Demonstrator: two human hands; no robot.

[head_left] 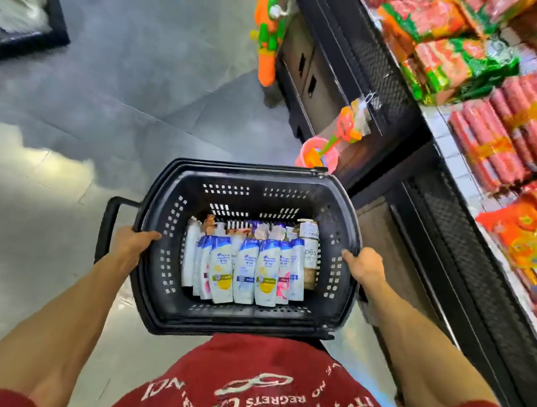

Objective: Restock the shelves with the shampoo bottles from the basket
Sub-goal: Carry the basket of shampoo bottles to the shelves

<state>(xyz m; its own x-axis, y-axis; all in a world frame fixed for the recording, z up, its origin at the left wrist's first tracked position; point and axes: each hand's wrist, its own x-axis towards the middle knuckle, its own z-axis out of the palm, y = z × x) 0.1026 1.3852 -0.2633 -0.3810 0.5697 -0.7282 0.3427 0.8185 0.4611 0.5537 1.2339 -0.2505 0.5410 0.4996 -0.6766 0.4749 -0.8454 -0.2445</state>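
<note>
Between 2 hands point(133, 243) point(365, 267), basket point(250, 174) of bottles point(245, 268)

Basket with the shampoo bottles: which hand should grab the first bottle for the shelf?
Probably the right hand. Both hands hold the black plastic basket's rim, but the black metal shelves stand on the right, so it reaches them without crossing. The left hand could steady the basket.

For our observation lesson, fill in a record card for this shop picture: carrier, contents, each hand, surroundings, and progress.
carrier: black perforated plastic basket, held in front of the person's body
contents: white and blue plastic shampoo bottles, packed side by side
left hand: left hand grips the basket's left rim
right hand: right hand grips the right rim
surroundings: black mesh-fronted shelf unit on the right, carrying red and green packets; grey floor
progress: no bottle in hand
</note>
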